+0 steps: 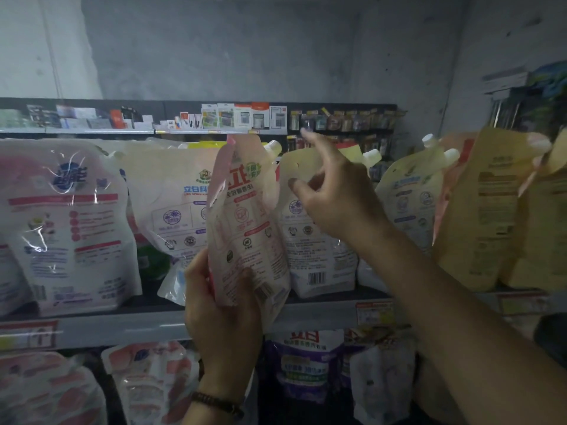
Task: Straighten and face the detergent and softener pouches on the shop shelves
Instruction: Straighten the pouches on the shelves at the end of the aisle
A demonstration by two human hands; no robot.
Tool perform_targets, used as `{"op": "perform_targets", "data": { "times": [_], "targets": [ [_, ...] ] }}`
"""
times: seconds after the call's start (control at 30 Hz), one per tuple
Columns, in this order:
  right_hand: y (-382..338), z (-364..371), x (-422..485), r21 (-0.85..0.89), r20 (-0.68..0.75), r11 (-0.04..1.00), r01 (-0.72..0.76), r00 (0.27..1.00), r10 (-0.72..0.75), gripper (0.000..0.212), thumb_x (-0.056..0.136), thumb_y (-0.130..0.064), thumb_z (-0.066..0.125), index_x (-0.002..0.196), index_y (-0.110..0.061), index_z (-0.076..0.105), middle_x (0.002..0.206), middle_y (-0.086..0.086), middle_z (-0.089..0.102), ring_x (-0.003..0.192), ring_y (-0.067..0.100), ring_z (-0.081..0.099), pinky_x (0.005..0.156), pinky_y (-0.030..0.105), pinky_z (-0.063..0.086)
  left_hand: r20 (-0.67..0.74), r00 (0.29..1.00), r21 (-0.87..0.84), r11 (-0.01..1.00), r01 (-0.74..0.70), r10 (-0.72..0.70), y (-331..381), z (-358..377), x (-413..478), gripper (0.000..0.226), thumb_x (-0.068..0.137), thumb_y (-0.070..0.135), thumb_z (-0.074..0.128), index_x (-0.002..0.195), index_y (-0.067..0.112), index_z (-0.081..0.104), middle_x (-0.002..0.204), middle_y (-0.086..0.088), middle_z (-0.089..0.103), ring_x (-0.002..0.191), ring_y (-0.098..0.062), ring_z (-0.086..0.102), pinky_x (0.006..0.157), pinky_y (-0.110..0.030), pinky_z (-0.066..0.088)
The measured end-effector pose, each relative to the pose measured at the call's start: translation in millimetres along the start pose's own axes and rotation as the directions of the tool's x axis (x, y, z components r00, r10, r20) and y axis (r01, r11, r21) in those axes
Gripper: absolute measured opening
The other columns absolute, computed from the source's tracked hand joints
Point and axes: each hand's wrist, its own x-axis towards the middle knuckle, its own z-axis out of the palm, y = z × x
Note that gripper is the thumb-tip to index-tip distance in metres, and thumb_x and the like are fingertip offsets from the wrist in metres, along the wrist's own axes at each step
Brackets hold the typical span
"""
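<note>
Pink pouch upright, left grip clasping its base, right grip spread just beside

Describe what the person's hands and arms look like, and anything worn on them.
No gloves on either hand. The left hand has a dark, beaded-looking bracelet round its wrist. The right hand wears nothing visible, and its forearm is uncovered. No sleeve shows on either arm.

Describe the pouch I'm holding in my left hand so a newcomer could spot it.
Look at the grey shelf lined with standing pouches. Near its middle, the left hand grips one from below, out in front of the row. It is the pale pink pouch with red characters, tilted, unlike the white blue-lettered pouches behind.
</note>
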Motion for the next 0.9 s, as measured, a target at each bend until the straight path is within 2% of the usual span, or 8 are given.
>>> {"op": "perform_targets", "data": {
  "times": [0.1,0.17,0.33,0.47,0.57,0.67,0.73,0.9],
  "targets": [
    [-9,-2,13,-0.061,0.125,0.998,0.001,0.992,0.007,0.063,0.098,-0.049,0.068,0.155,-0.041,0.042,0.094,-0.004,0.072,0.075,0.014,0.07,0.073,0.037,0.062,0.009,1.0,-0.005,1.0,-0.005,0.006,2,0,0,0.052,0.093,0.024,0.079,0.137,0.029,0.053,0.121,0.038,0.057,0.109,0.011,0.06,0.081,-0.006,0.048],
    [-13,-1,17,-0.078,0.169,0.997,0.001,0.986,0.012,0.044,0.097,-0.057,0.066,0.133,-0.034,0.055,0.104,-0.004,0.071,0.081,0.016,0.07,0.07,0.036,0.06,0.008,1.0,-0.002,1.0,-0.006,0.006,2,-1,1,0.051,0.093,0.024,0.079,0.137,0.028,0.053,0.123,0.035,0.058,0.11,0.008,0.06,0.083,-0.014,0.051],
    [-16,5,16,-0.096,0.112,0.995,-0.01,0.994,0.02,0.042,0.095,-0.059,0.069,0.096,-0.021,0.05,0.079,-0.008,0.055,0.067,0.006,0.053,0.055,0.025,0.039,0.012,1.0,-0.012,1.0,0.01,-0.01,2,-1,2,0.05,0.095,0.023,0.077,0.137,0.033,0.051,0.125,0.032,0.059,0.114,0.002,0.062,0.084,-0.023,0.053],
    [-7,13,13,-0.132,0.003,0.989,-0.06,0.998,0.061,0.037,0.089,-0.035,0.081,0.085,-0.017,0.049,0.073,-0.005,0.051,0.06,0.007,0.044,0.05,0.022,0.029,0.016,1.0,-0.004,1.0,0.009,-0.009,3,-2,3,0.048,0.097,0.028,0.076,0.137,0.033,0.05,0.124,0.03,0.059,0.113,0.003,0.062,0.082,-0.026,0.054],
    [0,16,11,-0.118,-0.034,0.989,-0.095,0.995,0.092,0.028,0.088,-0.01,0.077,0.082,-0.014,0.05,0.073,0.0,0.055,0.059,0.008,0.044,0.047,0.023,0.029,0.003,1.0,0.005,1.0,0.01,-0.01,4,-3,3,0.046,0.096,0.039,0.073,0.137,0.034,0.051,0.12,0.02,0.063,0.112,-0.001,0.063,0.082,-0.037,0.058],
    [-2,16,9,-0.076,-0.063,0.995,-0.064,0.996,0.06,0.031,0.087,-0.001,0.074,0.08,-0.016,0.048,0.07,-0.005,0.051,0.06,0.002,0.042,0.046,0.012,0.026,0.008,1.0,0.011,1.0,0.01,-0.01,2,-4,4,0.047,0.095,0.041,0.071,0.137,0.033,0.051,0.126,0.013,0.064,0.115,-0.012,0.066,0.086,-0.05,0.061],
    [-4,16,8,-0.036,-0.088,0.999,-0.032,0.996,0.029,0.031,0.086,0.004,0.071,0.079,-0.016,0.048,0.069,-0.008,0.049,0.06,0.0,0.041,0.047,0.01,0.033,0.016,1.0,0.008,1.0,0.012,-0.012,0,-5,4,0.047,0.096,0.041,0.07,0.138,0.032,0.051,0.129,0.012,0.065,0.117,-0.017,0.067,0.088,-0.054,0.061],
    [0,10,10,0.038,-0.13,0.997,-0.061,0.989,0.066,0.023,0.084,0.007,0.066,0.081,-0.011,0.053,0.069,-0.003,0.052,0.057,0.007,0.04,0.049,0.014,0.037,0.009,1.0,0.007,1.0,0.015,-0.015,1,-6,4,0.044,0.098,0.04,0.071,0.137,0.031,0.053,0.126,0.011,0.067,0.113,-0.013,0.068,0.083,-0.048,0.064]
  ]
}}
